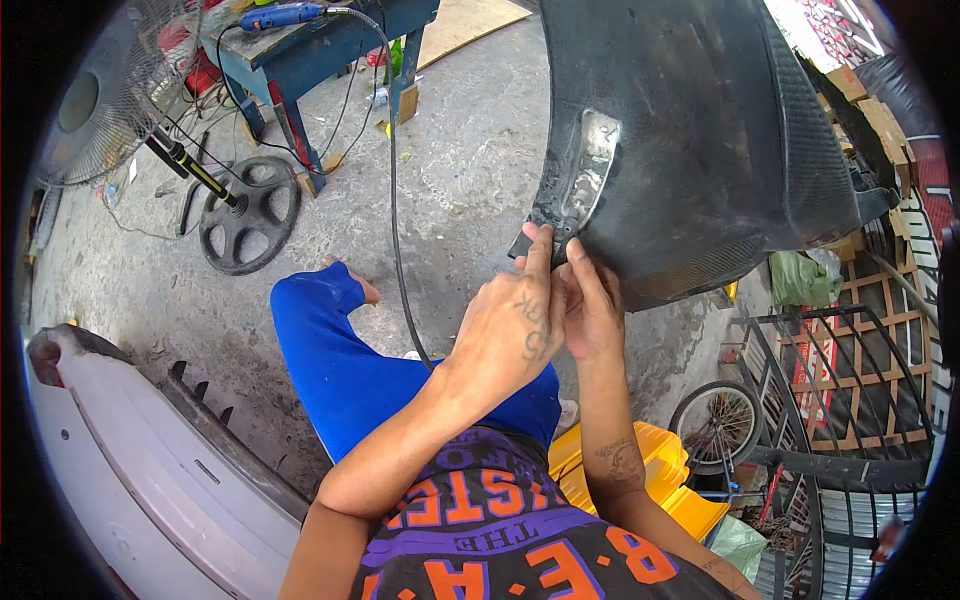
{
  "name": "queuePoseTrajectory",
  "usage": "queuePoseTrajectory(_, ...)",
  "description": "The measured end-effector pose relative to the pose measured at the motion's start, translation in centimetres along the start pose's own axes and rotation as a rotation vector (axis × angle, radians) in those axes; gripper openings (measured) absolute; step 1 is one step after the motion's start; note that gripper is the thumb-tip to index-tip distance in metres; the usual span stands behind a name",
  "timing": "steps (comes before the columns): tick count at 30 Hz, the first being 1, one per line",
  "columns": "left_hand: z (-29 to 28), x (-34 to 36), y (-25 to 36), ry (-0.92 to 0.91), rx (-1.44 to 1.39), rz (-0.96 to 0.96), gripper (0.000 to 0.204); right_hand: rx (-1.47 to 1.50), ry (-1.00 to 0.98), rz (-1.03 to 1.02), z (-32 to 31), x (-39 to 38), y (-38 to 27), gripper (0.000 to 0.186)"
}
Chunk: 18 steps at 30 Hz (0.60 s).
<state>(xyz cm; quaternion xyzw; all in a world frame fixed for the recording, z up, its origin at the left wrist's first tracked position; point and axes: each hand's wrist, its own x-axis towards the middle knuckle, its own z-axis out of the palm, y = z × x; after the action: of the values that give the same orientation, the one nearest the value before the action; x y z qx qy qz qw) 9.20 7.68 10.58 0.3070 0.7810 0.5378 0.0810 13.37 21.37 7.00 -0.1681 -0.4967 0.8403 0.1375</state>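
Left hand [505, 325], forefinger extended, touches lower corner of black panel [690, 150] above concrete floor [470, 190] (pale-scuffed recess [601, 135] nearby); right hand [594, 315] alongside, thumb raised. Whether either pinches, unclear.

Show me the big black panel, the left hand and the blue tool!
Black panel [675, 160]: head view, on its broad dark face.
Left hand [510, 322]: head view, on its back.
Blue tool [283, 16]: head view, on its body.

From my remote station I log a workshop: rough concrete floor [460, 160], blue bench [330, 48] bearing a cabled power tool [283, 16], pedestal fan [85, 105], black panel [690, 150] and white panel [130, 470] (vehicle bodywork, by shape).
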Motion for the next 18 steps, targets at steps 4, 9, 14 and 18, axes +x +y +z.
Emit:
queuePoseTrajectory(4,-0.1,0.3,0.5,-0.032,0.003,-0.046,0.052,-0.025,0.008,0.01,-0.2,0.2,-0.1,0.029)
queuePoseTrajectory(9,0.1,0.4,0.7,-0.014,-0.035,-0.056,0.052,0.012,0.038,0.007,-0.6,0.7,0.3,0.02)
queuePoseTrajectory(14,0.4,0.5,0.7,-0.009,-0.027,-0.073,0.052,0.0,0.073,0.018,-0.2,0.8,0.0,0.022)
queuePoseTrajectory(18,0.6,0.6,0.6,0.009,-0.031,-0.034,0.05,0.019,0.034,0.015,-1.0,0.9,0.3,0.023)
